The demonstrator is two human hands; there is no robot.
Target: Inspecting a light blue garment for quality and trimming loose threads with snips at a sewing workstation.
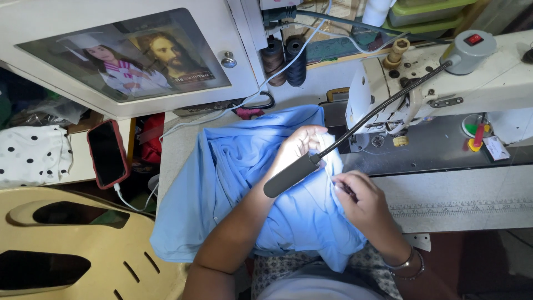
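Observation:
A light blue garment (239,183) lies bunched across the sewing table and my lap. My left hand (297,147) grips a fold of it just left of the white sewing machine (422,83), partly behind the lamp head (291,175) of a black gooseneck lamp. My right hand (361,200) pinches the cloth's edge in front of the needle area; a small dark tool seems to sit between its fingers, too hidden to identify.
A phone in a red case (107,154) on a charging cable lies at the left. Two dark thread cones (284,58) stand behind the cloth. A cream plastic chair (72,250) is at lower left. A ruler strip (461,208) runs along the table's front edge.

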